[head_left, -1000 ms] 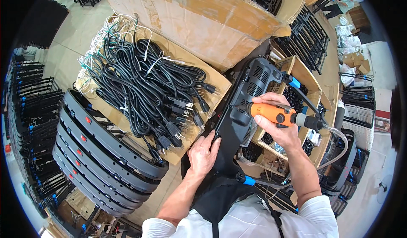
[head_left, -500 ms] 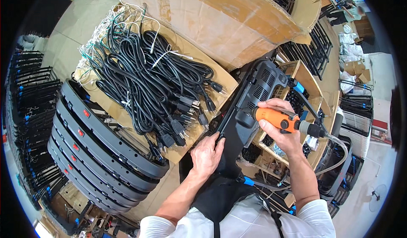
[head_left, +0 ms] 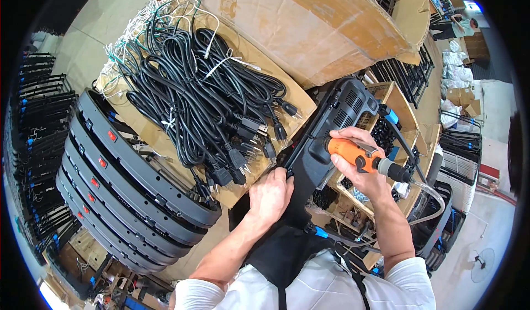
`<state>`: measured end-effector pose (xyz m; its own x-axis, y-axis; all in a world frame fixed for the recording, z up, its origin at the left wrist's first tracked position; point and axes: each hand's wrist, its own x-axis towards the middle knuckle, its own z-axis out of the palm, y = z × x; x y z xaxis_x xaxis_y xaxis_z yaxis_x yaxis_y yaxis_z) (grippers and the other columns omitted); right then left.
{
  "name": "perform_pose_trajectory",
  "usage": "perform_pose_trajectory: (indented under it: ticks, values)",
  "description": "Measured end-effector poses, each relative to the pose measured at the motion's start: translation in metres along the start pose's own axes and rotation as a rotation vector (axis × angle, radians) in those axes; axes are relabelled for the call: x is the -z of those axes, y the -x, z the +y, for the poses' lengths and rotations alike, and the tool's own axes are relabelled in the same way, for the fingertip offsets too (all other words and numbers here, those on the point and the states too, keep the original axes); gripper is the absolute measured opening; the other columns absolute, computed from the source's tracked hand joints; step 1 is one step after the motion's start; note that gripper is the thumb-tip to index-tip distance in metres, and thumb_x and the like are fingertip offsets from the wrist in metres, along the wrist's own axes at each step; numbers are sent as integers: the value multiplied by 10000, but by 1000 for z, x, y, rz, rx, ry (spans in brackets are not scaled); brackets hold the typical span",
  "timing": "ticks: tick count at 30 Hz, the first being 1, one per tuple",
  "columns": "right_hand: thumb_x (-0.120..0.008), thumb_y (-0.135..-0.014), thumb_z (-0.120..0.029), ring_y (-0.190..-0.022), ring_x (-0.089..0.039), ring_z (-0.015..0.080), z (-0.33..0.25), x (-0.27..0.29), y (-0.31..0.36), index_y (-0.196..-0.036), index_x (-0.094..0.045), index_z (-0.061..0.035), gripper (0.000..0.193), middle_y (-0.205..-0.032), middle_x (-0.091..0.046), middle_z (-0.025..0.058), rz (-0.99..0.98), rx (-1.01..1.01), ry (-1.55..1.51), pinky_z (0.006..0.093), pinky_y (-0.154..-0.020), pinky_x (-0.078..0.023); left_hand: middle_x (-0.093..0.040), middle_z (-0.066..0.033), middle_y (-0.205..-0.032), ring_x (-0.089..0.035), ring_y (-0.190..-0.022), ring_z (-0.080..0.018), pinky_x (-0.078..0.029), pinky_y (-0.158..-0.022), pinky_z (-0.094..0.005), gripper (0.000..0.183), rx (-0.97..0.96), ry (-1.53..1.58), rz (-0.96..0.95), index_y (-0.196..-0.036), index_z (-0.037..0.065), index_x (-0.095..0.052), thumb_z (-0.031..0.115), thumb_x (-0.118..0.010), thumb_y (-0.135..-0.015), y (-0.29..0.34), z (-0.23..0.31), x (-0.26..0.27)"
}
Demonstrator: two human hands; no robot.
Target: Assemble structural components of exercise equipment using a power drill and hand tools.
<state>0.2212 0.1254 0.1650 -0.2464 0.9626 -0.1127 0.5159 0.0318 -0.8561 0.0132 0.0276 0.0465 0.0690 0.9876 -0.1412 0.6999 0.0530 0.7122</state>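
In front of me lies a long black plastic housing [head_left: 353, 101] with vent slots, set at a slant. My right hand [head_left: 361, 180] is wrapped round an orange air screwdriver [head_left: 343, 152], whose nose end points at the raised corner of the housing; its bit is hidden. A clear hose [head_left: 433, 195] runs from the tool's rear. My left hand [head_left: 270, 194] is closed at the housing's left edge, thumb and curled fingers pinching there; the fingertips are partly hidden. Just beyond it, black power cords [head_left: 187, 100] with plugs are heaped on a cardboard sheet [head_left: 295, 94].
Curved dark grey frames [head_left: 132, 161] with red switches stand stacked at left. A large cardboard flap [head_left: 309, 28] rises at the back. To the right, a wooden bin [head_left: 407, 110] holds small black parts. Another person [head_left: 461, 27] is at the far right.
My left hand's fingers have curled in more at the housing's edge. The screwdriver has shifted slightly left and tilted, its rear end lower. The whole view has turned a little.
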Motion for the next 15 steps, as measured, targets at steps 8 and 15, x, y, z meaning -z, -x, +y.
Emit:
perform_pose_trajectory:
  ticks: [8,15]
  values:
    - [-821,-881,-26,-1170,-701,229,-1,10,11,-1307,-607,-25,477,-1296,-716,140,69,-6,-87,379,-1035,-556,-711,-154,-751,-713,-662,-353,-571,-601,-465,252,-13,91,41,-931,34,-663,202,-816,-823,1,15,9]
    - [-820,-877,-22,-1187,-693,239,5,9,11,-1305,-601,-23,481,-1292,-712,150,78,54,-46,391,-1038,-557,-686,-136,-708,-702,-639,-340,-567,-600,-461,268,-22,155,76,-932,26,-663,209,-812,-806,0,13,-1]
